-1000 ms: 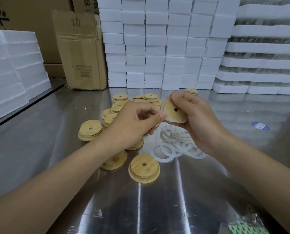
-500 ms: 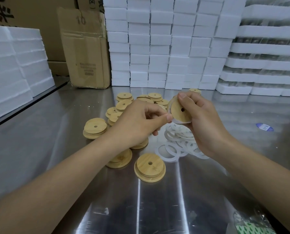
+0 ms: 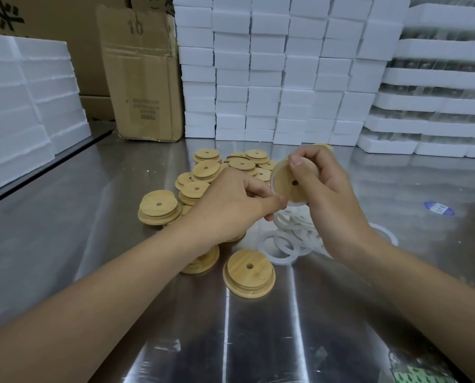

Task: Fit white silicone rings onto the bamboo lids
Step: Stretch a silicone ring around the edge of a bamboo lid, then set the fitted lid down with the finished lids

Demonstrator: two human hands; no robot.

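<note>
Holding one bamboo lid (image 3: 286, 186) on edge above the steel table (image 3: 92, 217), the right hand (image 3: 333, 205) curls its fingers round the disc, while the left hand (image 3: 230, 205) pinches a white silicone ring (image 3: 294, 205) at the lid's lower rim. Loose rings (image 3: 283, 248) lie heaped just below, and more lids (image 3: 206, 170) are piled behind the left hand. Cardboard box (image 3: 145, 78) at the back: contents hidden. Stacked foam trays (image 3: 438, 76) hold clear items, indistinct.

The left hand (image 3: 230, 205) covers bamboo lids (image 3: 203, 261) left of the silicone ring pile (image 3: 299, 236); the right hand (image 3: 333, 208) hides the pile's right part.
</note>
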